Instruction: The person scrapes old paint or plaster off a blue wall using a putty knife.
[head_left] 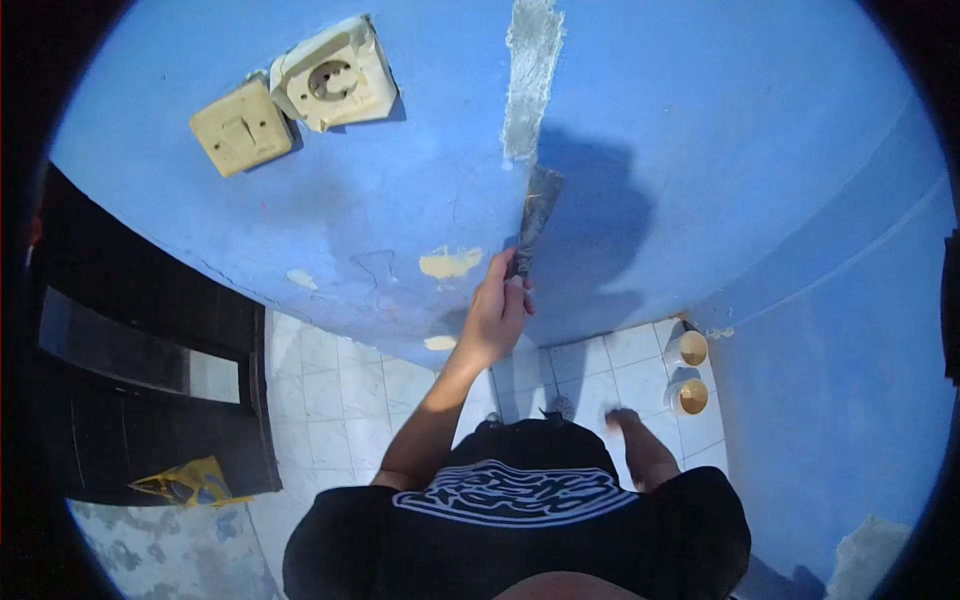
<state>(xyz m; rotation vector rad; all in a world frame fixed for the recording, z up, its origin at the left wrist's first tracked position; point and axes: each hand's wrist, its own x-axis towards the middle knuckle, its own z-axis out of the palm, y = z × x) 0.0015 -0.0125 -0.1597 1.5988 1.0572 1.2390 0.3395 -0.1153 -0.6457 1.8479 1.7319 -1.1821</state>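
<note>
My left hand (496, 312) is raised in front of the blue wall (720, 130), its fingers wrapped round the handle of a putty knife (542, 200). The blade points up, its tip just below a vertical strip of grey filler (532, 75) on the wall. A dark shadow of the hand and tool falls on the wall to the right. Low at my side hangs my right hand (622, 416), small and blurred over the tiled floor, its fingers not distinct.
At the upper left are a light switch (241, 128) and a loose-looking power socket (335, 78). Bare yellowish patches (452, 263) mark the wall. Two tubs (690, 397) stand on the white tiles (590, 365) by the right corner. A dark door (130, 400) is left.
</note>
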